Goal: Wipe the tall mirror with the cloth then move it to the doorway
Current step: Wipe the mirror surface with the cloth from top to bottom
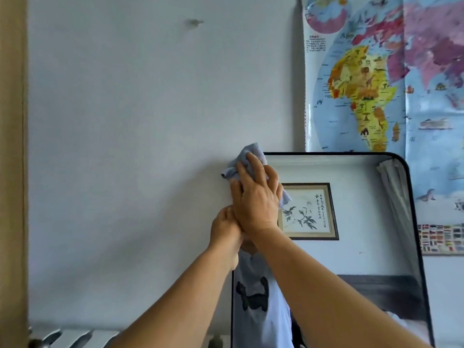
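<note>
The tall mirror (364, 257) with a thin black frame leans against the white wall at the right. It reflects a framed plant picture and a person's light shirt. My right hand (256, 197) presses a pale blue cloth (248, 153) flat against the mirror's top left corner. My left hand (226, 227) grips the mirror's left edge just below, partly hidden behind my right hand.
A colourful world map (384, 71) hangs on the wall above and to the right of the mirror. A wooden door frame (12, 172) runs down the far left. A white radiator (75, 337) sits low on the wall at the left.
</note>
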A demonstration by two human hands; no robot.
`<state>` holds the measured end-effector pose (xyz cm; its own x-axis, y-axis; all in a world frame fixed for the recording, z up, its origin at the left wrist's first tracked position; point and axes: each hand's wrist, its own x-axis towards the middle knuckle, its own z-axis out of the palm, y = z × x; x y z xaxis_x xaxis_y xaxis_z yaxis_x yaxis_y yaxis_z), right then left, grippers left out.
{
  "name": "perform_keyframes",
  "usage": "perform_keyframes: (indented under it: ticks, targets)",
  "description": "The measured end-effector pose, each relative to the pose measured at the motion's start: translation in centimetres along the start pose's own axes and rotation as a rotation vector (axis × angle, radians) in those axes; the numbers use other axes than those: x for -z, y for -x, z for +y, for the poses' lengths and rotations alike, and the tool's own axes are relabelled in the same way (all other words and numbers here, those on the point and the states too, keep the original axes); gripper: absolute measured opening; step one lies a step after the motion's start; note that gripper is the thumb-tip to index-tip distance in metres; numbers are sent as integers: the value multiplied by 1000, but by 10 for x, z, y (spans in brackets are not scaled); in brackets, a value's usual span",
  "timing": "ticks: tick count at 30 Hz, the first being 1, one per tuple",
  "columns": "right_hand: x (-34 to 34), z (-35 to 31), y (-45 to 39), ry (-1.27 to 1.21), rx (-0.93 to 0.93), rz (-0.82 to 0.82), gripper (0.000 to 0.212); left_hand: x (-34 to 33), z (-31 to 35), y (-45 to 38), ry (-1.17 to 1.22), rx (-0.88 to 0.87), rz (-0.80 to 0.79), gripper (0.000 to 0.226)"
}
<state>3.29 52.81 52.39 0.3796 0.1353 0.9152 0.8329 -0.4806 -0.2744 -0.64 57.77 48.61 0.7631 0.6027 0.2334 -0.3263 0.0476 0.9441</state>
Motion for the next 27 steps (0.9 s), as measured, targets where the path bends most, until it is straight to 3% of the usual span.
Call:
perform_keyframes:
  ticks: [3,6,11,21,27]
  targets:
    - [-1,6,-2,25,49,1,42,0,-5,-8,8,-9,-74,24]
    - [1,20,-1,29,61,57,42,0,-7,-9,-44,-51,-27,25]
    - [17,54,-1,35,-43,177,43,0,-12,-15,-42,-42,53,34]
    - [85,153,-9,79,-263,395,32,-7,-15,-19,-66,-49,50,34]
    - [122,196,-4,172,-338,398,34,-7,-16,-19,-46,-56,21,34]
